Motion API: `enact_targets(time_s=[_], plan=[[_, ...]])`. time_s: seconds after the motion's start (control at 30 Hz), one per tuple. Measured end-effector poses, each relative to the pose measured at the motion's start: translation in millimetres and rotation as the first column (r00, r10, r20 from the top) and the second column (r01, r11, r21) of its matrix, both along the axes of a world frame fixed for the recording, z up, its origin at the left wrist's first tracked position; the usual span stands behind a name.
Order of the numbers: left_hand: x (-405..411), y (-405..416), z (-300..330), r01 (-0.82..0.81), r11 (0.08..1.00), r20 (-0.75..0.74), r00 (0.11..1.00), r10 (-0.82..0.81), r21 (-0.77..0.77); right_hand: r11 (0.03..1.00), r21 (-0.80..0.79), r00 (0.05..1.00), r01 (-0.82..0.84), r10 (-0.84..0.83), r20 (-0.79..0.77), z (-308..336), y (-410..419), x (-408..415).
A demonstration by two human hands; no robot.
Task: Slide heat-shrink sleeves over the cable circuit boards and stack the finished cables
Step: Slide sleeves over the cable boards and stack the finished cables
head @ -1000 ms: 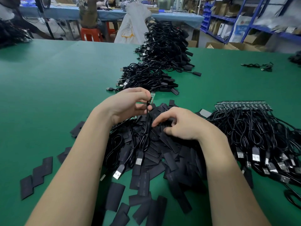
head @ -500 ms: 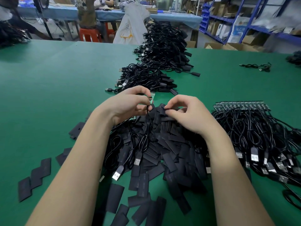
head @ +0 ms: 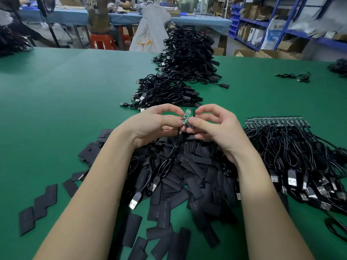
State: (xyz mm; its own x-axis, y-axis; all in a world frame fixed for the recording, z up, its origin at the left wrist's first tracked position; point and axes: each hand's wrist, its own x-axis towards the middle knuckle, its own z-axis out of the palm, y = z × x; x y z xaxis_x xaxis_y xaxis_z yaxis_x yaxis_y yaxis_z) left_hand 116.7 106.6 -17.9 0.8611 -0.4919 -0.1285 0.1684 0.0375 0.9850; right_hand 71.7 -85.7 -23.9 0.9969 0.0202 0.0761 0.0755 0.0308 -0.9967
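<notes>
My left hand [head: 150, 126] pinches a black cable just below its small green circuit board [head: 185, 116], which points up and away. The cable [head: 169, 158] hangs down to a USB plug [head: 134, 202] near my left forearm. My right hand [head: 212, 124] pinches a black heat-shrink sleeve [head: 193, 117], held upright right beside the board. Both hands hover above a heap of loose flat black sleeves [head: 187, 177] on the green table [head: 56, 109].
Bare-board cables [head: 300, 152] lie fanned out at the right, boards in a row at the far end. Sleeved cables are stacked ahead [head: 165, 92], with a bigger pile [head: 187, 51] behind. Stray sleeves [head: 39, 207] lie at the left. Scissors [head: 336, 228] sit at the right edge.
Both hands rose off the sleeve heap. My right hand picked a sleeve from the pile and brought it up beside the board that my left hand lifted into view.
</notes>
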Motion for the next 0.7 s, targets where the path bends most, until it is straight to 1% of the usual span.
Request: enact_targets(time_s=[0.1, 0.13, 0.2, 0.3, 0.37, 0.43, 0.7], plan=[[-0.3, -0.3, -0.2, 0.017, 1.000, -0.001, 1.000, -0.017, -0.018, 0.999, -0.024, 0.999, 0.047, -0.047, 0.012, 0.9, -4.8, 1.1], [-0.5, -0.5, -0.5, 0.017, 1.000, -0.005, 1.000, -0.017, -0.022, 0.998, 0.006, 0.998, 0.061, -0.061, 0.003, 1.0, -5.6, 1.3], [-0.8, -0.8, -0.8, 0.016, 0.999, -0.021, 1.000, -0.016, -0.030, 0.988, 0.131, 0.997, 0.076, -0.073, -0.028, 1.4, -6.0, 0.8], [-1.7, -1.8, -0.7, 0.030, 0.998, -0.043, 0.999, -0.032, -0.054, 0.939, 0.332, 0.995, 0.094, -0.081, -0.052, 4.4, -7.0, -0.6], [-2.4, -2.1, 0.0, 0.047, 0.997, -0.052, 0.997, -0.050, -0.060, 0.905, 0.415, 0.996, 0.088, -0.076, -0.046, 6.4, -8.0, -1.2], [-3.5, -2.4, 0.4, 0.068, 0.996, -0.045, 0.996, -0.071, -0.056, 0.893, 0.443, 0.997, 0.077, -0.067, -0.038, 7.0, -7.5, -1.6], [-5.0, -6.0, 1.0, 0.113, 0.992, -0.033, 0.993, -0.115, -0.062, 0.886, 0.456, 0.996, 0.087, -0.070, -0.054, 4.6, -4.1, 0.4]])
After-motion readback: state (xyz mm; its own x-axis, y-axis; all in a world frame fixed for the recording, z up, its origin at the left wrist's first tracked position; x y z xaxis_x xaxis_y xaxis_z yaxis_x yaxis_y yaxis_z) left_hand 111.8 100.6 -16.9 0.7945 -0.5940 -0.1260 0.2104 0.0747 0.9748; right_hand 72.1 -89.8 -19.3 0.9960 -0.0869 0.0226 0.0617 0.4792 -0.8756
